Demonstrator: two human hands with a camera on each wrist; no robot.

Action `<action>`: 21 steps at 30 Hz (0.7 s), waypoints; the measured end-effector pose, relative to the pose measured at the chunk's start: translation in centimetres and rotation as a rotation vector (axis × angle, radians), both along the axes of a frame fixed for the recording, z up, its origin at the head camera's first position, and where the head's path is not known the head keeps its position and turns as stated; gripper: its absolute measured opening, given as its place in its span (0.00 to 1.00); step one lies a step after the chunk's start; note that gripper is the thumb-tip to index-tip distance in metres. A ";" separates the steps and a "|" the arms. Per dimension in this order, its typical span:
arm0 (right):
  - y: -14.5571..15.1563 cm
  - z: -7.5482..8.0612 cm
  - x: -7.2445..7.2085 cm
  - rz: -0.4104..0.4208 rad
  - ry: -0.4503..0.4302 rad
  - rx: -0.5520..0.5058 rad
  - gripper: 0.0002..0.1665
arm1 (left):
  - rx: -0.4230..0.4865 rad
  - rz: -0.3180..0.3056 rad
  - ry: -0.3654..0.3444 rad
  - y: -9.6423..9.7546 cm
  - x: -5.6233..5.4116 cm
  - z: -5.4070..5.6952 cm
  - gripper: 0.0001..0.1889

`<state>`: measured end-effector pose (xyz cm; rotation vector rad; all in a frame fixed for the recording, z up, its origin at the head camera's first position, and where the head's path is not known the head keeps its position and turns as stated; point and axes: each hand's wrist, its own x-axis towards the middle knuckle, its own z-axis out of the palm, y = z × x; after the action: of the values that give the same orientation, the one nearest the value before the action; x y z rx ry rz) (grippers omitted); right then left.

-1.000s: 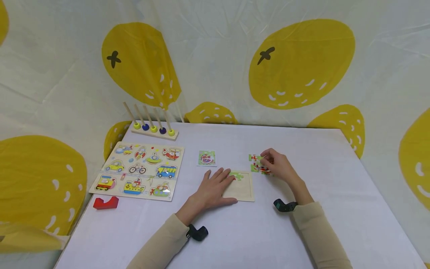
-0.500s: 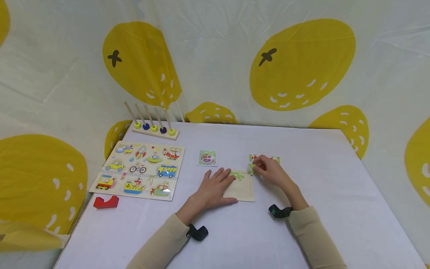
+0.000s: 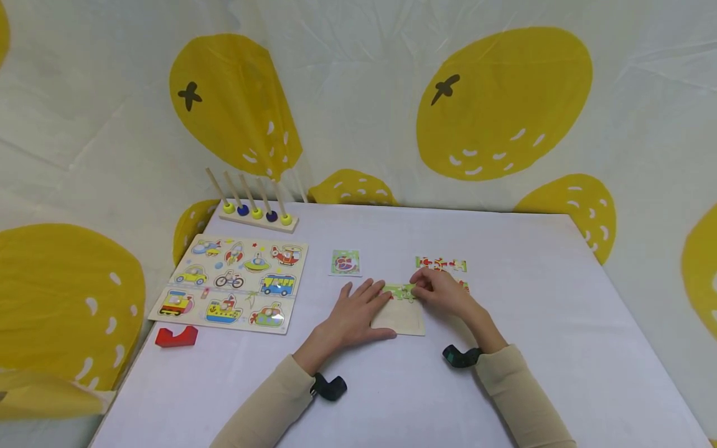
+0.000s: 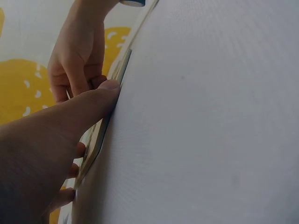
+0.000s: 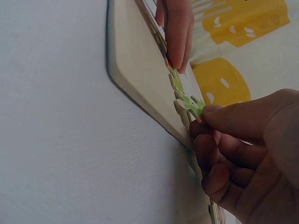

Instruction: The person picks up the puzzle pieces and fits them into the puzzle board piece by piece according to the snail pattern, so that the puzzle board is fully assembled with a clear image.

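Firstly, one red block (image 3: 176,336), notched along its top, well to the left of the left hand. One board (image 3: 215,298) with picture pieces of vehicles, among them train, ship and bus, just past the block and left of the left hand. One peg stand (image 3: 257,223), five pegs, one bead on each, yellow and dark by turns, beyond the board and far from both hands. One small card (image 3: 345,263), purple and red figure on green, just beyond the left fingertips.

One left hand (image 3: 355,316), palm down, fingers straight and spread, resting across the left part of a shallow wooden tray (image 3: 399,320); thumb along the near edge, nothing gripped. One green puzzle piece (image 3: 396,292), lying in the tray's far side, at the left fingertips. One second green piece (image 5: 196,106), at the tray's far right corner beside the first, held between right thumb and forefinger; whether fully seated, cannot be told.

One right hand (image 3: 448,294), thumb and forefinger pinched together on that piece, remaining fingers curled. Several loose pieces (image 3: 458,266), red, white and green, on the table just beyond the right hand, some partly hidden by it.
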<state>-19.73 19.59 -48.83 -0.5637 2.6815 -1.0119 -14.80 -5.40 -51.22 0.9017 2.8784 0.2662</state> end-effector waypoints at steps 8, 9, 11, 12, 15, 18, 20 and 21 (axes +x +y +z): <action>-0.1 -0.2 0.2 0.004 0.000 0.016 0.09 | -0.001 0.000 -0.002 0.0 -0.1 0.1 0.45; -0.1 -0.3 0.1 0.005 0.000 0.019 0.09 | -0.001 0.000 -0.001 0.1 -0.1 0.1 0.45; -0.1 -0.4 0.1 0.008 0.001 0.027 0.09 | -0.001 0.001 0.000 0.1 -0.1 0.0 0.45; -0.1 -0.4 0.1 0.010 0.000 0.029 0.10 | -0.001 0.002 0.000 0.1 -0.1 0.0 0.45; -0.2 -0.4 0.2 0.015 -0.001 0.031 0.10 | 0.001 0.006 0.001 0.1 -0.1 -0.1 0.45; -0.2 -0.5 0.2 0.027 0.014 0.035 0.10 | 0.002 0.008 -0.001 0.1 -0.1 -0.2 0.45; -0.2 -0.6 0.2 0.031 0.026 0.041 0.10 | 0.003 0.010 -0.001 0.1 -0.1 -0.2 0.45; -0.3 -0.6 0.2 0.032 0.032 0.045 0.10 | 0.004 0.010 -0.001 0.1 -0.1 -0.2 0.45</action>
<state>-19.51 19.33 -49.44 -0.6170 2.7063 -0.9394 -14.91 -5.30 -51.45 0.8882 2.8829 0.2727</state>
